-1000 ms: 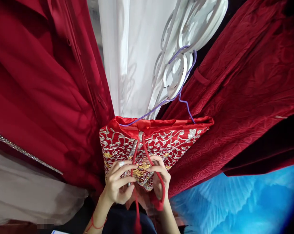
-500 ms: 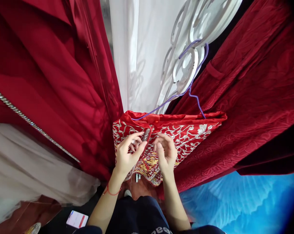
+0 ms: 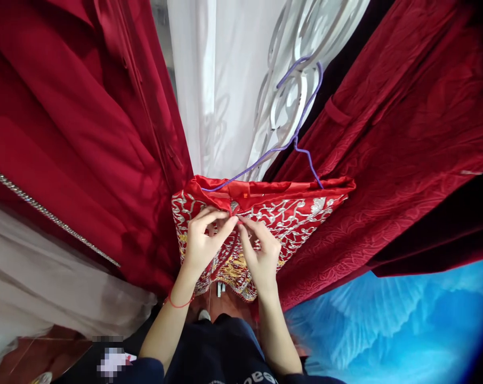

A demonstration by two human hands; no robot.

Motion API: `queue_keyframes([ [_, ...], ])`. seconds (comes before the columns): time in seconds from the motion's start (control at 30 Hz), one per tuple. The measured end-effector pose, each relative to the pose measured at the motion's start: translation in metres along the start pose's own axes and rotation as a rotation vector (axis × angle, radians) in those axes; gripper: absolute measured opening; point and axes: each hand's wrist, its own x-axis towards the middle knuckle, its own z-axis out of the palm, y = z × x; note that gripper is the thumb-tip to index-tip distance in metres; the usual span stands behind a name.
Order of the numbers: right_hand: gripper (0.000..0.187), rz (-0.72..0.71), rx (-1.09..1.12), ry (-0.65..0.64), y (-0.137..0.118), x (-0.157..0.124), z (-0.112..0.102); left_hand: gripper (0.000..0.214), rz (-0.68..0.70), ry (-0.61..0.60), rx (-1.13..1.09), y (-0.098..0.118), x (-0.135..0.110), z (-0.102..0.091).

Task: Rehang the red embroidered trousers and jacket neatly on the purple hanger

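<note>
A red skirt (image 3: pixel 293 216) with silver and gold embroidery hangs from a purple wire hanger (image 3: pixel 261 159). The hanger is hooked on a white scrollwork stand (image 3: pixel 289 106). At the front of the red satin waistband (image 3: pixel 273 189), my left hand (image 3: pixel 203 240) pinches a bit of red fabric between thumb and fingers. My right hand (image 3: pixel 263 253) meets it there, its thumb and forefinger closed at the same spot just below the band. Both sets of fingertips nearly touch, and they partly hide what they pinch.
Dark red gowns hang close by on the left (image 3: pixel 117 160) and right (image 3: pixel 385 176). White sheer drapery (image 3: pixel 233 69) falls behind the stand. A blue pleated dress (image 3: pixel 385 325) is at lower right, a pale tulle skirt (image 3: pixel 65 282) at lower left. Reddish floor shows below.
My right hand has gone from loosely open to pinching at the waistband. My left hand has moved up to the band, and the two hands have come together. The view has shifted slightly.
</note>
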Motion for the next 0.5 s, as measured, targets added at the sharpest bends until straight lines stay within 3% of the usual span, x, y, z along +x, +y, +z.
queue_keyframes([
  [0.2, 0.024, 0.281, 0.578, 0.037, -0.011, 0.014, 0.017, 0.016, 0.137, 0.038, 0.26, 0.008, -0.007, -0.003],
  [0.33, 0.031, 0.348, 0.619, 0.139, -0.024, 0.018, 0.026, 0.017, 0.108, -0.035, 0.246, 0.004, -0.009, 0.002],
  [0.5, 0.026, 0.41, 0.755, 0.163, -0.024, 0.025, 0.028, 0.025, -0.043, -0.039, 0.143, -0.005, -0.013, 0.011],
])
